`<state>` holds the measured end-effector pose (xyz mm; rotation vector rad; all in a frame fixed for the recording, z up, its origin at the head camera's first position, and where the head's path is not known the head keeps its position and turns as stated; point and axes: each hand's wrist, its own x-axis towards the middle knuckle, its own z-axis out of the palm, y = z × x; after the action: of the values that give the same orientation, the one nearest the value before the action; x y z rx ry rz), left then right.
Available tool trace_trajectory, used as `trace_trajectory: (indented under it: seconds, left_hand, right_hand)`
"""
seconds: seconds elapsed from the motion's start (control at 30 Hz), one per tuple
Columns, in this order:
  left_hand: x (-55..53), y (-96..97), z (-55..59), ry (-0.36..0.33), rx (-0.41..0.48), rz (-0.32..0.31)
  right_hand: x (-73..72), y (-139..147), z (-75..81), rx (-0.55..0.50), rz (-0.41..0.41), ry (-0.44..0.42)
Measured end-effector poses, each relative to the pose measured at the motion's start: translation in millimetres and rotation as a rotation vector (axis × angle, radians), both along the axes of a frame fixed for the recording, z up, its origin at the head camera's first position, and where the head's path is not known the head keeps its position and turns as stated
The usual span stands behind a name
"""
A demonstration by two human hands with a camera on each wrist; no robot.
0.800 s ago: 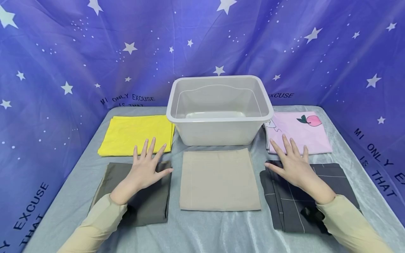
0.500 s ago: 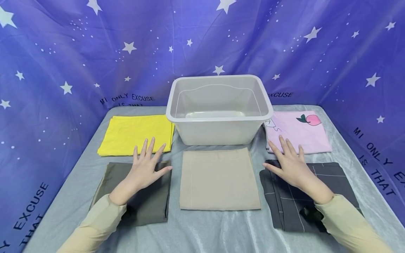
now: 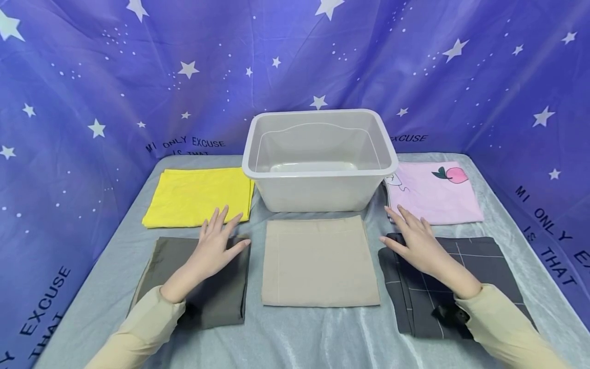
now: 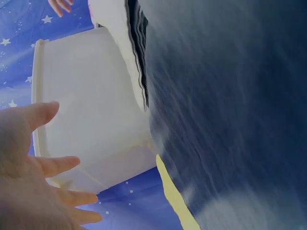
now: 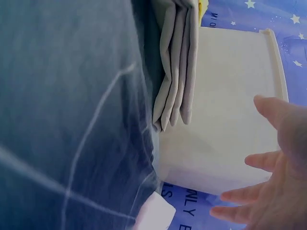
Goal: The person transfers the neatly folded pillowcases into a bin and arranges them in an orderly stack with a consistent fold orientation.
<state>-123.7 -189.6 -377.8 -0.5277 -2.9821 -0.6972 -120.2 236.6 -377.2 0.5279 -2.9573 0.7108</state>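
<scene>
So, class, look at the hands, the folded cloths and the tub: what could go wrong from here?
The beige cloth shows several separate layers along one edge, so gripping only one might unfold it.

The yellow cloth and pink cloth sit close beside the tub, so a careless pull could nudge it.

With the left hand over the brown cloth and the right hand over the checked cloth, a low sleeve might rumple either.

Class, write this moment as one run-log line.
left hand: holding nothing, over olive cloth | right hand: holding nothing, over dark checked cloth | beige cloth: folded, in front of grey bin | yellow cloth: folded
</scene>
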Motion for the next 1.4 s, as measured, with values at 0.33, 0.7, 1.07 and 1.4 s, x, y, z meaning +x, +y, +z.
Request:
trace_trajectory:
  seconds: [0.33,0.7,1.07,1.4]
  left_hand:
    - [1.5,7.3,-1.2,-0.11,0.203,0.007]
    - [2.6,15.4,-5.5,-0.094,0.281,-0.022]
    - [4.3,24.8,-15.8,-0.141,0.387,0.01]
    - [4.9,32.3,-26.2,-0.283,0.452,0.056]
  right_hand:
    - [0.2,-6,-1.5,-0.139,0.023,-0.071]
    - [3.3,-12,-4.2,-0.268,-0.007,-0.167]
    - [3.1,-19,-14.0,-0.46,0.038,-0.219]
    - [3.0,-23,-22.3,-0.505,0.023,-0.303]
